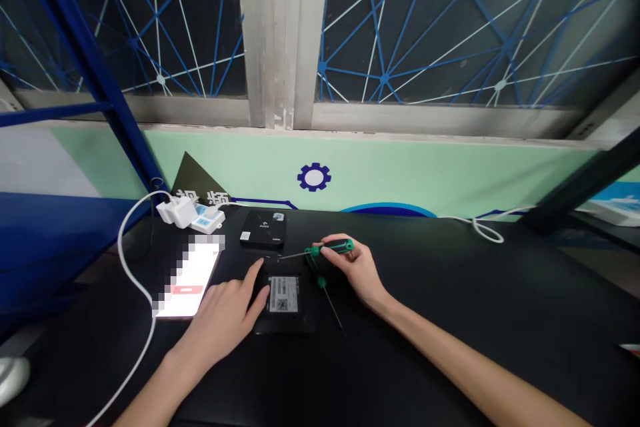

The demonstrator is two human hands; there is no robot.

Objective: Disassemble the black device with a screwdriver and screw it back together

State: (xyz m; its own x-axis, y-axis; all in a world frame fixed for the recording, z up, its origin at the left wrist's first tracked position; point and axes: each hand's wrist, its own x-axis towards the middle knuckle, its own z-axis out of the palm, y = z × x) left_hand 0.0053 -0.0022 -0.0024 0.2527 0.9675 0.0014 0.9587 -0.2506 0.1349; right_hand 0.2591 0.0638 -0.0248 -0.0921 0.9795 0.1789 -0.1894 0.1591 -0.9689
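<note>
My right hand (357, 273) grips a green-and-black screwdriver (343, 246), its shaft pointing left. The tip is close to several tiny screw-like bits (273, 257) on the black table. My left hand (227, 303) rests with index finger and thumb stretched apart. Its thumb touches the left side of a flat black box (285, 325) with a white printed label, while the index fingertip is near the small bits. A second green-handled screwdriver (322, 283) lies right of the box, partly below my right hand, its shaft pointing toward me.
Behind the labelled box sits another black box (263, 229) with stickers. At left are a lit phone (187, 287), a white power strip with plugs (200, 215) and a white cable (123, 247). A loose white cable (487, 232) lies back right, before the green wall.
</note>
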